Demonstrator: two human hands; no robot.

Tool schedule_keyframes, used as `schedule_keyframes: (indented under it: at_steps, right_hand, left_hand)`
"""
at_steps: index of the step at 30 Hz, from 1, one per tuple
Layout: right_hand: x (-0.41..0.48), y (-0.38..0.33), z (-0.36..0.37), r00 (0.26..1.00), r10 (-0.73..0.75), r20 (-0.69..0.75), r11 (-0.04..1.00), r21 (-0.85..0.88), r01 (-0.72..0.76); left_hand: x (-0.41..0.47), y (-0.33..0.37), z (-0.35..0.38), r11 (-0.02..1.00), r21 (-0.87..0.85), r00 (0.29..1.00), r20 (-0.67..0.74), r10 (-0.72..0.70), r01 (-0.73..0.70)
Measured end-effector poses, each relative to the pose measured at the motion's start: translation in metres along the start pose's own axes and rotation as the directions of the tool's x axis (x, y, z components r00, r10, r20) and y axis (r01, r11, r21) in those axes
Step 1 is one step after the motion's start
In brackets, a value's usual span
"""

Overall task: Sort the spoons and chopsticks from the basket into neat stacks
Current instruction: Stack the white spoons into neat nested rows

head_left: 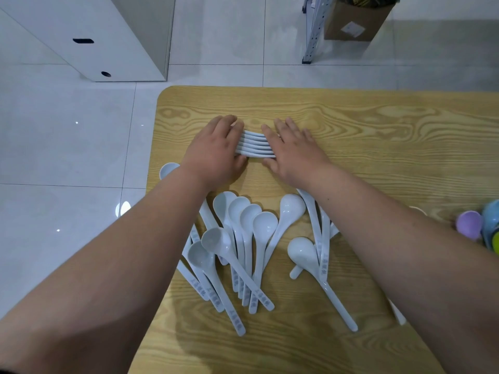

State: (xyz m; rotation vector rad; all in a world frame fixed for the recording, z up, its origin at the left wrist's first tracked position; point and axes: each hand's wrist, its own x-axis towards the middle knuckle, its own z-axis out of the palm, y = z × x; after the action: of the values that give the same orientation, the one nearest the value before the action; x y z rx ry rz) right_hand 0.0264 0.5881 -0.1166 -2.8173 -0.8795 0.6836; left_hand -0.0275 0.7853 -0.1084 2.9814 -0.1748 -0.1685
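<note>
A neat stack of several white spoons (255,144) lies sideways on the wooden table (364,136), near its far left part. My left hand (216,149) presses flat against the stack's left end with straight fingers. My right hand (290,149) lies flat over the stack's right end, fingers straight. Nearer to me, several loose white spoons (240,238) with printed handles lie scattered between my forearms. One more spoon bowl (167,168) peeks out left of my left wrist. No chopsticks or basket show.
Coloured round objects, purple (469,225) and blue-green (491,228), sit at the table's right edge. Beyond the table are tiled floor, a white cabinet (108,39), a metal rack leg (310,36) and a cardboard box (356,20).
</note>
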Motion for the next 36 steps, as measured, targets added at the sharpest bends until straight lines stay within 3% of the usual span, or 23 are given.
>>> schedule_keyframes:
  at_steps: [9, 26, 36]
  right_hand:
    - [0.001, -0.006, 0.005, 0.998, 0.030, -0.048, 0.999, -0.022, -0.031]
    - [0.005, -0.003, -0.002, 0.998, 0.020, -0.065, 1.000, -0.004, -0.020]
    - [0.009, 0.001, -0.003, 0.997, -0.020, -0.068, 1.000, -0.007, 0.020]
  left_hand:
    - [0.001, 0.005, 0.002, 0.997, 0.069, 0.998, 0.034, -0.043, 0.041]
    - [0.016, 0.001, -0.005, 0.983, 0.179, 0.992, 0.125, 0.027, -0.050]
    - [0.015, 0.001, -0.002, 0.983, 0.160, 0.988, 0.139, 0.072, -0.094]
